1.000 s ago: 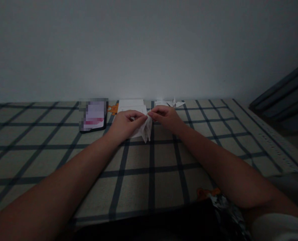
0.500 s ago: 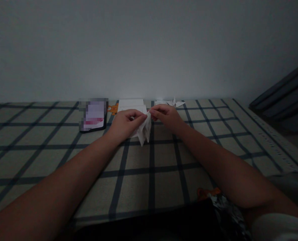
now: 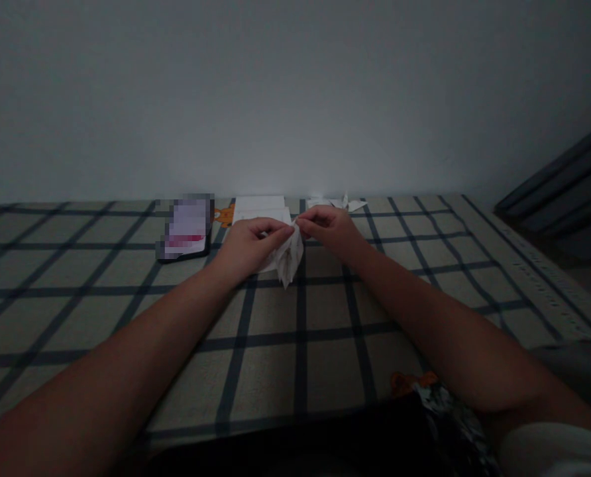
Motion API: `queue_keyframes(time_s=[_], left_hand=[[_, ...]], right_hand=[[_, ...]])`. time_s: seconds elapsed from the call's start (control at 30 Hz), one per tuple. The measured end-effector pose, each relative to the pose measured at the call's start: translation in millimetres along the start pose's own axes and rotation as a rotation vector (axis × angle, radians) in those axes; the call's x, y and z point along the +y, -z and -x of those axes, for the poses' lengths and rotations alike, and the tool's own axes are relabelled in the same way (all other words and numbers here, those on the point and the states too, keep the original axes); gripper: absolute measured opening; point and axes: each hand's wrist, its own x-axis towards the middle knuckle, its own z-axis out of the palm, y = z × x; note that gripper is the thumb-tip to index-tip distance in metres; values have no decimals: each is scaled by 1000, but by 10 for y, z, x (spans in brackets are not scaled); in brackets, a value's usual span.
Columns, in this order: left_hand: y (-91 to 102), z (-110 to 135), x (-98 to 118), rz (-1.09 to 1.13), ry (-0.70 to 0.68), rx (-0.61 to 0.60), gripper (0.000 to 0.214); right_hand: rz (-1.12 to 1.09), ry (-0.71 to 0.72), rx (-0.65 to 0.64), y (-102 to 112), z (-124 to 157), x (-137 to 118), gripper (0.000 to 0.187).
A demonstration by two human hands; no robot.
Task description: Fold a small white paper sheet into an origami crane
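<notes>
A folded white paper piece [image 3: 288, 258] hangs point-down between both hands, just above the checked cloth [image 3: 275, 318]. My left hand [image 3: 248, 245] is closed, pinching the paper's upper edge from the left. My right hand [image 3: 328, 228] is closed too, pinching the same top corner from the right, fingertips almost touching the left ones. The room is dim and the fold lines are hard to make out.
A phone [image 3: 185, 228] with a lit screen lies left of the hands. White paper sheets [image 3: 260, 207] and a small orange figure [image 3: 224, 215] sit behind them. A folded paper shape [image 3: 342, 203] rests near the wall. A dark object [image 3: 375, 437] lies at the near edge.
The paper's hanging tip swung slightly left, then back right. Both hands stayed pinched on the top corner in almost the same place.
</notes>
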Motion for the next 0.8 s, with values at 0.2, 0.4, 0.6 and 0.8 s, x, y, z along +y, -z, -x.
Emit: queue_keyframes(time_s=[0.2,0.4,0.6,0.8], left_hand=[[11,2,32,3,25,-11,26],[4,5,2,43,38,1,27],[1,10,14,11,18,-9,35],[-6,12,42,-30,-1,-13,36]], right_hand=[[33,10,0,-12,17,6,28],[19,2,-20,-12,29,-5,30],[-9,-6,-73,-25,17,47,33],[41,25,-64,-13,26,51,30]])
